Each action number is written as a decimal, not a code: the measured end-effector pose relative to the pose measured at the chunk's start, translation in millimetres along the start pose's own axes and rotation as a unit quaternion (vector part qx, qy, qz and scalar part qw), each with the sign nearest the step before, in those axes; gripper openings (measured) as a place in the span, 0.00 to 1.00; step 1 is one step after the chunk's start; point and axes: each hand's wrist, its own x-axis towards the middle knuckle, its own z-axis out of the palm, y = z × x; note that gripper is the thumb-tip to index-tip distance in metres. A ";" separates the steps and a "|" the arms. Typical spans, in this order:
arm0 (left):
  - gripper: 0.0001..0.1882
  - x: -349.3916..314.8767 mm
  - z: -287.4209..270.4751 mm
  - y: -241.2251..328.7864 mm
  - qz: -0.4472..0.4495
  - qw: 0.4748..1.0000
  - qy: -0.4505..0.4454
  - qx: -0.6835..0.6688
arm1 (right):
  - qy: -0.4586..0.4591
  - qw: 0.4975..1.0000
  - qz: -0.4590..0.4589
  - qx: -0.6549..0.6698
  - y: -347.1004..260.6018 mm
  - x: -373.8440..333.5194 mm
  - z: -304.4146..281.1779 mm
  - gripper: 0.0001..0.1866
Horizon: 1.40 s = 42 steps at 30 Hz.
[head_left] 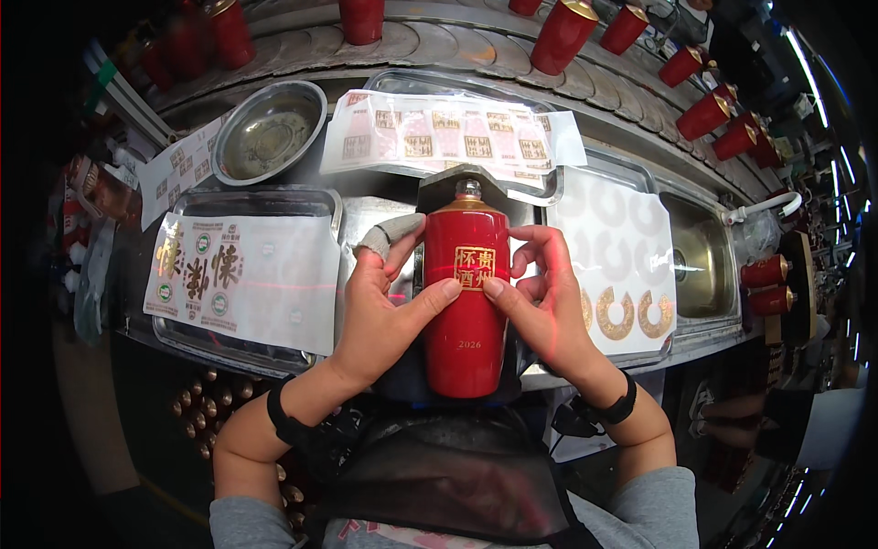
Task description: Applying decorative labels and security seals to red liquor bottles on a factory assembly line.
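A red bottle [465,334] with a gold shoulder and a clear stopper lies in front of me, its neck pointing away toward a dark metal holder [445,180]. Its upper front bears a square gold decal [476,267]. My left hand [377,309] grips the bottle's left side, the thumb pressed at the decal's lower left corner. A pale cloth cover wraps a finger of that hand. From the other side my right hand [551,309] holds the bottle, its thumb on the decal's lower right edge. Both hands are closed around it.
Decal sheets lie on metal trays: a character sheet [247,279] at left, a square-decal sheet [439,137] behind, a ring-shaped-decal sheet [622,274] at right. A metal bowl [272,133] stands far left, a sink [704,261] right. Red bottles [564,35] stand along a conveyor [457,46].
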 end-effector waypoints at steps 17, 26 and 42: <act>0.38 -0.6 0.7 -0.6 0.005 1.000 -0.001 -0.006 | 0.001 1.000 -0.010 -0.002 -0.8 0.9 1.3 0.29; 0.39 -1.4 -1.4 -0.5 -0.002 1.000 -0.008 0.018 | 0.005 1.000 -0.011 -0.021 -1.0 0.7 0.7 0.30; 0.39 -3.7 1.4 0.7 -0.008 1.000 -0.003 0.000 | -0.003 1.000 0.011 0.027 1.0 -0.5 1.4 0.30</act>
